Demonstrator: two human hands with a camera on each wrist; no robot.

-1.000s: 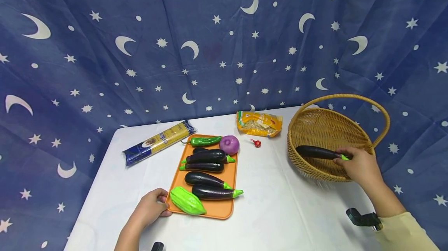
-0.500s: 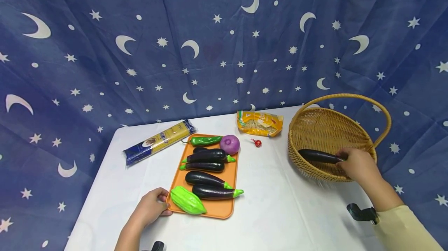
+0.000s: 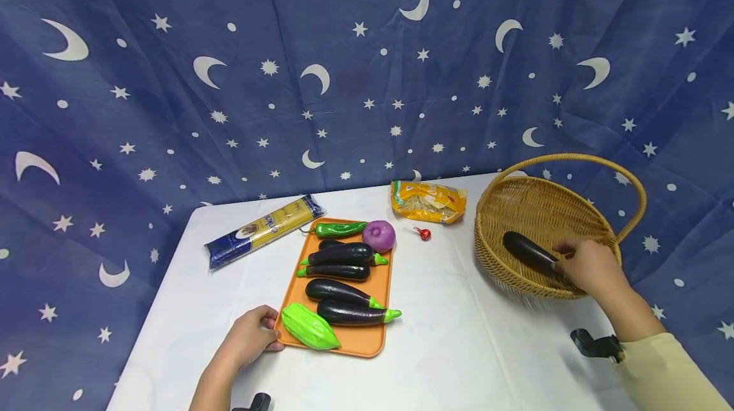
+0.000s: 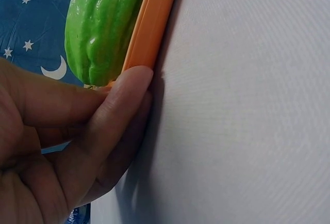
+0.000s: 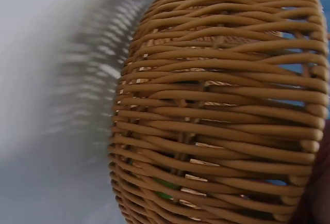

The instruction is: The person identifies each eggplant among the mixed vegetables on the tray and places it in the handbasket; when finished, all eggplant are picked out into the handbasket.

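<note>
My left hand (image 3: 249, 338) pinches the near-left corner of an orange tray (image 3: 367, 348). In the left wrist view, its thumb and fingers (image 4: 131, 87) press on the tray's rim (image 4: 154, 22) beside a green bitter melon (image 4: 103, 33). On that tray lie several eggplants (image 3: 344, 293), a green chili pepper (image 3: 341, 229) and a purple onion (image 3: 379, 236). My right hand (image 3: 590, 267) reaches inside a wicker basket (image 3: 516, 207) and holds one eggplant (image 3: 527, 250) by its stem end, which the fingers hide. Only the basket's woven side (image 5: 221, 105) shows clearly in the right wrist view.
A blue and yellow pasta packet (image 3: 264, 231) lies left of the tray. Behind it to the right is an orange bag (image 3: 429, 201), with a small red item (image 3: 424, 233) in front. The basket's handle (image 3: 573, 157) arches upward. A starry curtain (image 3: 344, 79) hangs behind the table.
The eggplant in my right hand has gone lower into the basket and turned, so it slants more down to the right. My left hand stays on the tray corner.
</note>
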